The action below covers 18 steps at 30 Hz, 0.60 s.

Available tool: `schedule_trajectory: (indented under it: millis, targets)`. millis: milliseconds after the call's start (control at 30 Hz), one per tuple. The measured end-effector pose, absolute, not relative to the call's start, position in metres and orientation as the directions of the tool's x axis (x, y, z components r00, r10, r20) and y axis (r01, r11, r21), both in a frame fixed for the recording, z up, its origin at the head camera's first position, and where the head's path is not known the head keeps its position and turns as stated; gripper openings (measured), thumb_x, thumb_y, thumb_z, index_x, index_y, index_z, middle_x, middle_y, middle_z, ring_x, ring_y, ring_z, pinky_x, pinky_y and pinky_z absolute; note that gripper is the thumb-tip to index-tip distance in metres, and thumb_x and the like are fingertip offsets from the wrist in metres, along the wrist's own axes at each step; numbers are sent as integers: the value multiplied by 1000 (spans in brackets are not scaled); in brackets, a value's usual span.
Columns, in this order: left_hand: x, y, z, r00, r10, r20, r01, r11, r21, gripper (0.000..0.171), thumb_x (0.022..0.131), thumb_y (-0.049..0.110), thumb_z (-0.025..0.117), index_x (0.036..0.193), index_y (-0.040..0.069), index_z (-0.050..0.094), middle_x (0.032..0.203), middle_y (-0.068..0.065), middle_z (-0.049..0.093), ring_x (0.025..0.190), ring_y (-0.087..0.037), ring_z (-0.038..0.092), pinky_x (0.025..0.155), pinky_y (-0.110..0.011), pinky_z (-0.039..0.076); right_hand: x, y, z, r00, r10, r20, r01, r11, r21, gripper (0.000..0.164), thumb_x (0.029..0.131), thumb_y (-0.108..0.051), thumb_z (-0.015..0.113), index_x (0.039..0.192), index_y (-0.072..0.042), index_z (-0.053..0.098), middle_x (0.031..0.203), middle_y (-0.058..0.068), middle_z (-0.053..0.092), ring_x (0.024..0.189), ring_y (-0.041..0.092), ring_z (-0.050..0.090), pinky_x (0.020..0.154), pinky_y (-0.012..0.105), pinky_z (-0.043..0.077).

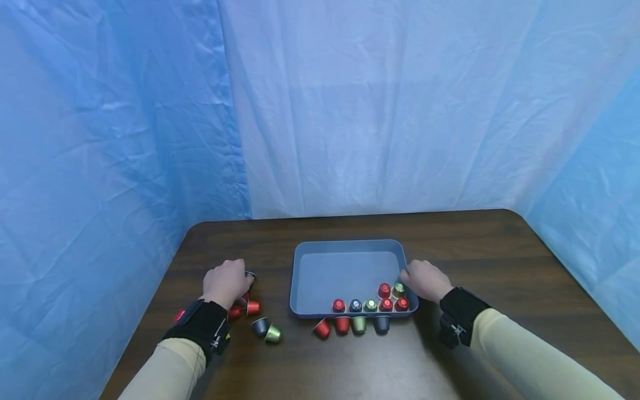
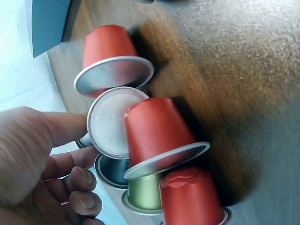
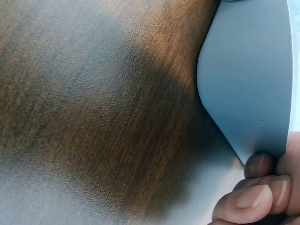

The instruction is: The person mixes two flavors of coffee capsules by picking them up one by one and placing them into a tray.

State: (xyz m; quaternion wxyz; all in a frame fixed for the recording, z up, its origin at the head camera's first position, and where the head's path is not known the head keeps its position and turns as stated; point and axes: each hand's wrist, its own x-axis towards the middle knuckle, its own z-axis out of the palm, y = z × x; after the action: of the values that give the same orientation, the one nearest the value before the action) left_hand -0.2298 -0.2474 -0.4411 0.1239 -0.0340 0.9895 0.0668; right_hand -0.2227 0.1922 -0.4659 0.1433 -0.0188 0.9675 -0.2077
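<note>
"Four small tapered metallic capsules (image 1: 342, 325) sit nearest, in a row at six o'clock just outside a rectangular grey-blue tray (image 1: 330, 272): two red, one green, one dark blue."

"And at eight o'clock from the tray?"

"A loose dark blue capsule (image 1: 260, 326) and a loose green capsule (image 1: 273, 334), side by side on the dark brown wood-grain table (image 1: 290, 372)."

"What's inside the tray?"

"A row of five capsules (image 1: 370, 305) along its near wall: red, dark blue, green, red, red from the left. Just behind, towards four o'clock, is a red-and-green pair (image 1: 384, 290)."

"The left hand (image 1: 228, 282)?"

"At nine o'clock, thumb and a finger beside a silver-rimmed capsule (image 1: 251, 274). The tips are hidden, so I can't tell whether it grips that one. Several red capsules (image 2: 157, 133) crowd nearby."

"And the right hand (image 1: 427, 279)?"

"At three o'clock, grasping the tray's edge, fingers bent against it."

"Farthest off?"

"A pale blue fabric curtain (image 1: 390, 111), at twelve o'clock."
</note>
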Motion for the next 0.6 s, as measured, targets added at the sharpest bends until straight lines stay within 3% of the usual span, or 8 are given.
schedule_trajectory:
  millis: [133, 367, 600]
  targets:
    - [-232, -245, -445, -978, -26, -208, -41, 997, 69, 32, 95, 35, 71, 96, 4, 66, 81, -10, 60, 74, -30, 58, 74, -47, 45, -222, 192, -465, -956, -92, -277, 33, 908, -417, 32, 100, -20, 52, 72, -8, 60, 64, 6, 51, 58, 20, 52, 56, 30, 38]
    - [-233, -243, -452, -997, 10, -80, 8, 1000, 28, 46, 92, 39, 76, 111, -1, 63, 95, -18, 61, 88, -39, 61, 81, -54, 48, -222, 192, -464, -956, -85, -281, 43, 906, -421, 32, 100, -21, 52, 72, -8, 60, 64, 6, 52, 58, 20, 53, 56, 30, 38]
    - [-234, -241, -458, -996, 92, -24, 91, 996, 21, 35, 91, 31, 79, 108, 4, 65, 94, -13, 64, 91, -36, 63, 80, -51, 44, -221, 191, -463, -954, -81, -288, 49, 908, -416, 31, 100, -21, 52, 73, -7, 61, 65, 6, 52, 59, 20, 53, 56, 30, 39]
